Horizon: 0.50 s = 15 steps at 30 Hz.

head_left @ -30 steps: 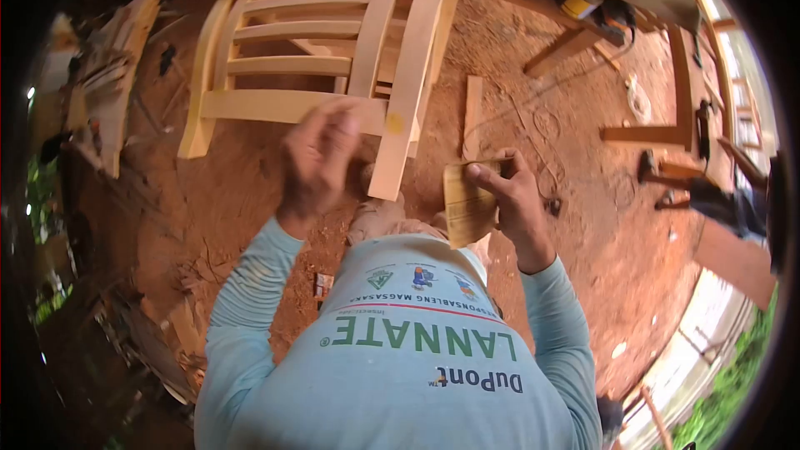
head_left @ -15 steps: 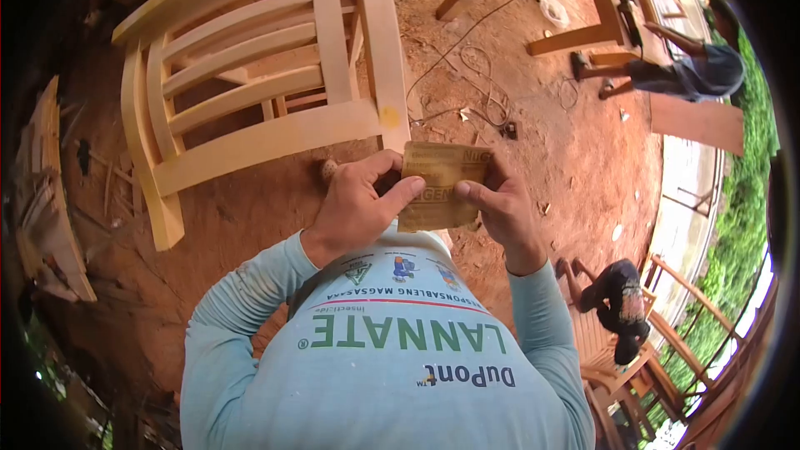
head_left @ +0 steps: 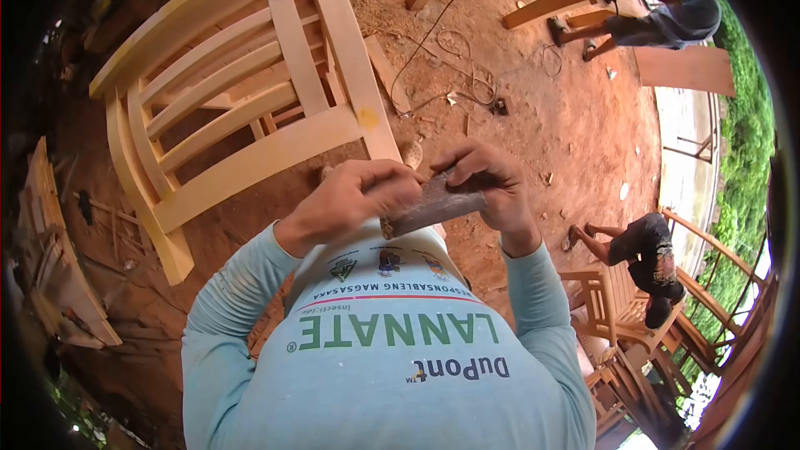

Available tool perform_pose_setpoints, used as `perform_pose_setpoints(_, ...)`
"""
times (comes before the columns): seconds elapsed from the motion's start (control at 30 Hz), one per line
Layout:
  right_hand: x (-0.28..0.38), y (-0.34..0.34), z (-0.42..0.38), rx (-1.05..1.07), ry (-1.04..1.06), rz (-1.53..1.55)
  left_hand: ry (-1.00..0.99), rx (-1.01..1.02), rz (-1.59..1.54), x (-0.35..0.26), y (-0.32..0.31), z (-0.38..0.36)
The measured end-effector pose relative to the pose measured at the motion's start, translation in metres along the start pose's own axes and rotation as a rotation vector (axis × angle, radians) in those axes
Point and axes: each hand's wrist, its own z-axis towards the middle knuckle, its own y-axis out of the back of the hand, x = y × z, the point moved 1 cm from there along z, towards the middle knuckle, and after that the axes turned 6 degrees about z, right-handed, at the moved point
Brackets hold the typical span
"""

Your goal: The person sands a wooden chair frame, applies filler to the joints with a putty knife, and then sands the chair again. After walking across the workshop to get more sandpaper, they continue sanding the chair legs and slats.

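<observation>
A piece of sandpaper [head_left: 435, 207] is in front of my chest, its dark, worn grit side showing and its lower edge curled over. My right hand [head_left: 497, 187] pinches its right side, the thumb across the top and the fingers bent. My left hand [head_left: 354, 197] closes on the left side, slightly blurred, its fingertips partly hiding the sheet. Just beyond my hands stands a pale wooden frame [head_left: 262, 168] with curved slats, which neither hand touches.
A cable [head_left: 467, 75] lies looped on the dirt floor [head_left: 533, 142]. One person [head_left: 667, 21] stands by a bench at the upper right; another person [head_left: 654, 258] bends over a slatted wooden seat [head_left: 602, 304]. Boards [head_left: 62, 242] lean at the far left.
The sandpaper has turned from its printed brown backing to its dark grit side and curled over. Both hands have shifted their grip. My view has swung, so the surroundings sit differently.
</observation>
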Motion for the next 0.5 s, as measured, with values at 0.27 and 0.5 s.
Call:
perform_pose_setpoints(0.27, 0.004, -0.008, -0.009, -0.412, -0.432, 0.516, 0.019, -0.325, 0.119, 0.009, -0.009, 0.005)
perform_pose_setpoints(0.5, -0.010, -0.025, -0.006, -0.456, -0.438, 0.181, -0.006, -0.352, 0.088, 0.001, -0.017, 0.006)
